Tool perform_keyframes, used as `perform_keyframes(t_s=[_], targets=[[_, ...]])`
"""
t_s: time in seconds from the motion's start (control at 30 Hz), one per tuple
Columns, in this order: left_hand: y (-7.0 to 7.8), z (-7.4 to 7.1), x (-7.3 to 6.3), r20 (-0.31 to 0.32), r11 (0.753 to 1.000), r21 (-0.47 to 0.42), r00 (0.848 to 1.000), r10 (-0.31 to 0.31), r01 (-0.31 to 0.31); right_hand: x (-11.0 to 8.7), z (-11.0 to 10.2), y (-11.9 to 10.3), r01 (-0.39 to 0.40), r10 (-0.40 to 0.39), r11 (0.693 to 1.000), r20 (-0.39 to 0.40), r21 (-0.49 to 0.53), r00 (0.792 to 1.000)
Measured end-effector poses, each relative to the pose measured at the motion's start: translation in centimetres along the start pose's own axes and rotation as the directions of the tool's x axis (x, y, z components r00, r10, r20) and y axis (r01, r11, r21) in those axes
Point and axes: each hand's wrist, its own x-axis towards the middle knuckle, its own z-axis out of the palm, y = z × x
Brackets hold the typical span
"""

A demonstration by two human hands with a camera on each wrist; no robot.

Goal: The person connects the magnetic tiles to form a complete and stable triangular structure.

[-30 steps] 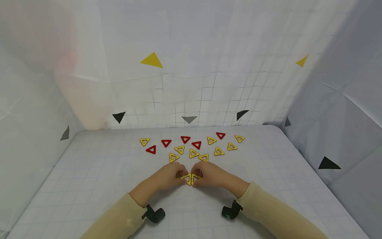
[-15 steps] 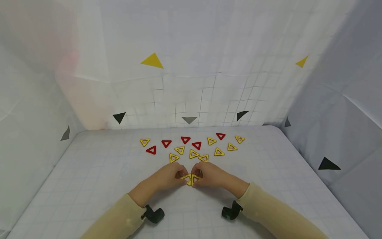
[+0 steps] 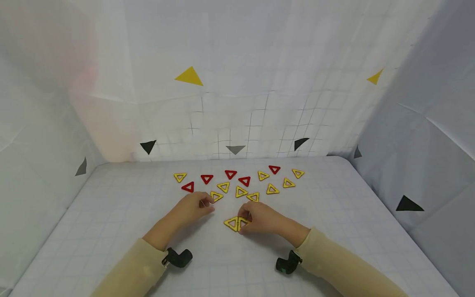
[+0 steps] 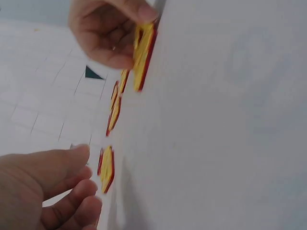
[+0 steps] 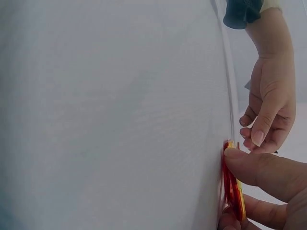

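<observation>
Two yellow triangular frame tiles lie edge to edge in the head view, a left tile [image 3: 226, 223] and a right tile [image 3: 239, 226]. My right hand [image 3: 264, 218] pinches the right one between thumb and fingers; the right wrist view shows the tile's red side [image 5: 232, 189] under the thumb. The left tile is free of my left hand [image 3: 188, 209], which hovers to the left with loosely bent fingers and holds nothing. Its fingertips are close to another yellow triangle [image 3: 213, 198]. In the left wrist view the left hand [image 4: 53, 187] has a gap between thumb and fingers.
Beyond the hands, several loose yellow triangles [image 3: 272, 192] and red triangles [image 3: 244, 184] lie scattered flat across the white table [image 3: 122, 214]. White cloth walls [image 3: 237, 111] with printed shapes stand behind and at both sides.
My left hand has let go of the left tile of the pair and moved left and away toward the scattered triangles. The right hand keeps its place on the right tile.
</observation>
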Motion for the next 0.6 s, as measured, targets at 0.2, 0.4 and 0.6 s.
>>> perform_keyframes(t_s=[0.2,0.4,0.6], targets=[[-1.9,-1.9,0.6,-0.127,0.996,-0.016,0.988,-0.085,0.084,-0.2,-0.1,-0.1,0.014,-0.014,1.0,-0.001,0.004,1.0],[-3.8,-2.7,1.4,-0.229,0.991,-0.039,0.965,-0.131,0.125,-0.2,-0.1,-0.1,0.019,-0.019,1.0,0.0,-0.004,1.0],[-4.8,-3.0,2.1,-0.274,0.987,-0.062,0.948,-0.162,0.151,-0.2,0.0,0.0,0.019,-0.019,1.0,-0.001,-0.01,1.0]])
